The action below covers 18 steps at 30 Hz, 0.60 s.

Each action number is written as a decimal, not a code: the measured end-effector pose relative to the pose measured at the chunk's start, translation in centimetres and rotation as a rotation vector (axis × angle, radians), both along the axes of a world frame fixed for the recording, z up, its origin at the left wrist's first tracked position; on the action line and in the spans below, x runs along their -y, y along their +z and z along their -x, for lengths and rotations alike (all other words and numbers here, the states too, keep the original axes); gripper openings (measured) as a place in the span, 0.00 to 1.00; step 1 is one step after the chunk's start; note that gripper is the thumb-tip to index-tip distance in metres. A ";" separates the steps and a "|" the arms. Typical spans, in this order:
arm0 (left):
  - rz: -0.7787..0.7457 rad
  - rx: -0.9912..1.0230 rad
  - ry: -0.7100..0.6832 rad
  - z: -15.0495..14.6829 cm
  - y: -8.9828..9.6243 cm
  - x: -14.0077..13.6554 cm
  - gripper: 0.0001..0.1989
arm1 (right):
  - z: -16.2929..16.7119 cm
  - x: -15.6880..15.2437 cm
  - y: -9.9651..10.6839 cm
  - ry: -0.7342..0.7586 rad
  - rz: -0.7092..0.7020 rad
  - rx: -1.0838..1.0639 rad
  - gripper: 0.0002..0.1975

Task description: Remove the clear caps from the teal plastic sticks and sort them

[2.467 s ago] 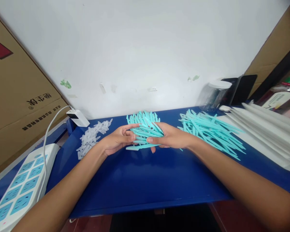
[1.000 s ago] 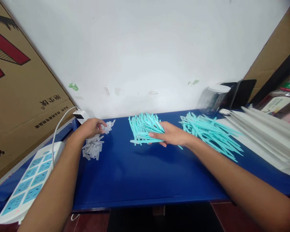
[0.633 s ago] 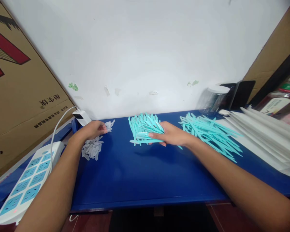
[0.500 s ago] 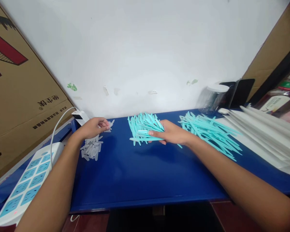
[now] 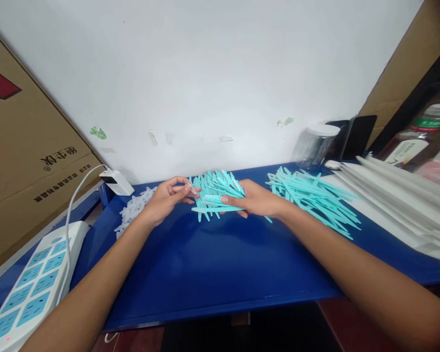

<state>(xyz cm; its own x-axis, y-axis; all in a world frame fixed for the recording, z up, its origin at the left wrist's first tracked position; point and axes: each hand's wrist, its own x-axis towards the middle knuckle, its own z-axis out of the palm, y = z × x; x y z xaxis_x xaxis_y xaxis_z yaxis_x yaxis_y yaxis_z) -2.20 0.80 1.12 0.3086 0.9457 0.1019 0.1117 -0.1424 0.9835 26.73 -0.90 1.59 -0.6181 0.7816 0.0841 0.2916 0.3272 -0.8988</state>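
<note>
Print on a cardboard box [image 5: 22, 122] and a bottle [image 5: 420, 138]
At frame left, the box bears upside-down Chinese characters [image 5: 58, 156] and a ® mark [image 5: 47, 169]; at right, the bottle's label [image 5: 407, 152] is unreadable.

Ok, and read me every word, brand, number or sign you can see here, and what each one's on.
"®" on the box, beside large upside-down Chinese characters too unclear to quote.
Smaller line on the box: too blurred.
Bottle, green band: print too blurred.
Bottle, pale label: too blurred.
White device: nothing readable on its screen.
</note>
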 end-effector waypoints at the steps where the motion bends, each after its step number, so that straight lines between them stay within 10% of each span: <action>1: 0.003 0.011 0.011 -0.2 0.0 0.1 0.22 | 0.0 0.0 0.0 0.000 -0.005 0.000 0.21; 18: -0.138 0.046 0.173 -1.2 -0.4 0.5 0.16 | 0.2 0.1 0.2 -0.049 -0.030 -0.029 0.19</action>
<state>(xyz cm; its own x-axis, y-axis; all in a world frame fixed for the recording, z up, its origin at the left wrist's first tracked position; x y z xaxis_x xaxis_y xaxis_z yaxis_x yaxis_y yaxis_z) -1.04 0.31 0.73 0.1351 0.9603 0.2440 0.1012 -0.2583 0.9607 26.55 -0.95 1.81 -0.5758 0.8080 0.1251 0.2822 0.3400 -0.8971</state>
